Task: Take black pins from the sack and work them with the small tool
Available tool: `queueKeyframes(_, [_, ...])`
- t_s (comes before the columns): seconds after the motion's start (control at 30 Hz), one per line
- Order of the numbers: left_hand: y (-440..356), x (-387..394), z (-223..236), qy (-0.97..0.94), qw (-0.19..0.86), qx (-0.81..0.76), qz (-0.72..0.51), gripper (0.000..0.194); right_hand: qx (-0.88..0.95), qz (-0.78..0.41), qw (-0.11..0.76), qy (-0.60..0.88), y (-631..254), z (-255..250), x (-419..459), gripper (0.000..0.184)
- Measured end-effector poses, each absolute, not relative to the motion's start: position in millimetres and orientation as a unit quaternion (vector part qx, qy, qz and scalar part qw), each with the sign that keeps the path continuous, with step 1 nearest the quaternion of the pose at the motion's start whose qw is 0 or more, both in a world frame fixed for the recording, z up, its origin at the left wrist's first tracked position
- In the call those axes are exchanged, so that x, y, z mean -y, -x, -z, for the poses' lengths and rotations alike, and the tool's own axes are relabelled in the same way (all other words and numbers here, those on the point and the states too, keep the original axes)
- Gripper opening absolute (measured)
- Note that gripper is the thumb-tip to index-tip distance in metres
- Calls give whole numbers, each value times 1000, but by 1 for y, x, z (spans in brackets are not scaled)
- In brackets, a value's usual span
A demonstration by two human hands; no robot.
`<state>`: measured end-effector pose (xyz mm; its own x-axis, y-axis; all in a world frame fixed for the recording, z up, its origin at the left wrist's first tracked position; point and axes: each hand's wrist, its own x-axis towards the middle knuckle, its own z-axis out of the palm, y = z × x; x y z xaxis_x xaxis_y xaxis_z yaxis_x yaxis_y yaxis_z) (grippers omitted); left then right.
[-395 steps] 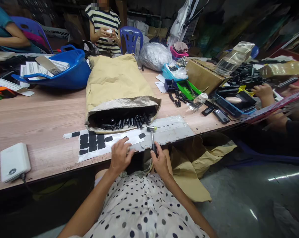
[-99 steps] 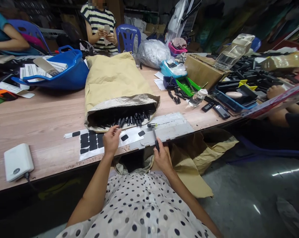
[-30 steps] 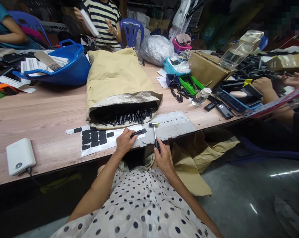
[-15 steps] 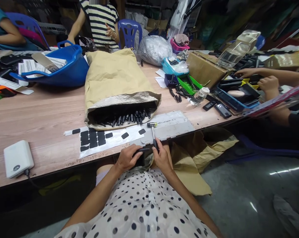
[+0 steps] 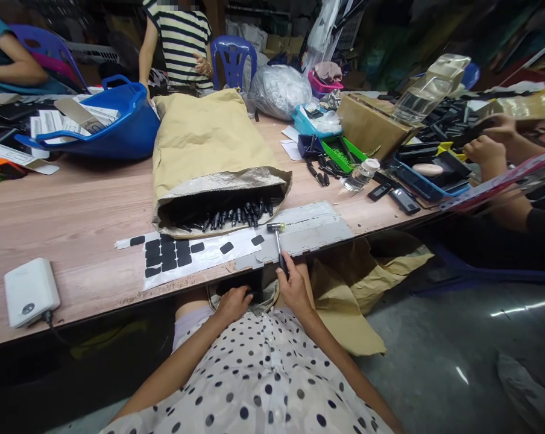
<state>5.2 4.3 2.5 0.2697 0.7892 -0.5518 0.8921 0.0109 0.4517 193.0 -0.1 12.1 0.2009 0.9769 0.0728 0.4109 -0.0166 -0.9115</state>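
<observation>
Desk (image 5: 87, 196), mid-frame: the right hand (image 5: 296, 292), its fingers (image 5: 289, 263) around a hammer (image 5: 278, 246), could drop it should grip slacken; what the left hand (image 5: 233, 304) holds cannot be told.

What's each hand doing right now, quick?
Left hand: cannot tell whether it's open or closed, or holding anything.
Right hand: closed, holding the hammer.

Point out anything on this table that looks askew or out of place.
Several black pieces lie loose on the table beside the green tray, as if strayed from a container. On the white sheet, a few black patches sit scattered, apart from the tight rows.
</observation>
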Motion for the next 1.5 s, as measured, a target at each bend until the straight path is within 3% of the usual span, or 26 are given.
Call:
queueKeyframes(0.17, [-6,-3,-8,-736,389,-549,72,32,549,-314,437,640,-193,-12,1,55])
queueKeyframes(0.3, [-10,-4,-25,-778,389,-486,-83,17,551,-312,436,640,-193,-13,1,56])
queueKeyframes(0.43, [2,-32,-50,-738,243,-529,-343,25,550,-312,442,637,-193,-13,1,56])
queueKeyframes(0.53, [27,-76,-63,-636,88,-646,-414,21,549,-318,441,635,-193,-11,1,56])
queueKeyframes(0.67, [61,-125,-71,-532,10,-754,-384,25,549,-314,447,633,-193,-7,0,56])
queueKeyframes(0.97, [70,-143,-81,-507,67,-809,-290,20,546,-317,445,635,-193,-9,0,56])
queueKeyframes(1.13, [54,-119,-80,-577,37,-734,-356,19,547,-320,446,632,-192,-12,1,55])
queueKeyframes(1.3, [14,-90,-63,-730,110,-603,-301,13,538,-317,449,639,-194,-18,0,54])
queueKeyframes(1.5, [-3,-92,-39,-744,158,-583,-286,12,545,-314,445,638,-201,-20,-2,54])
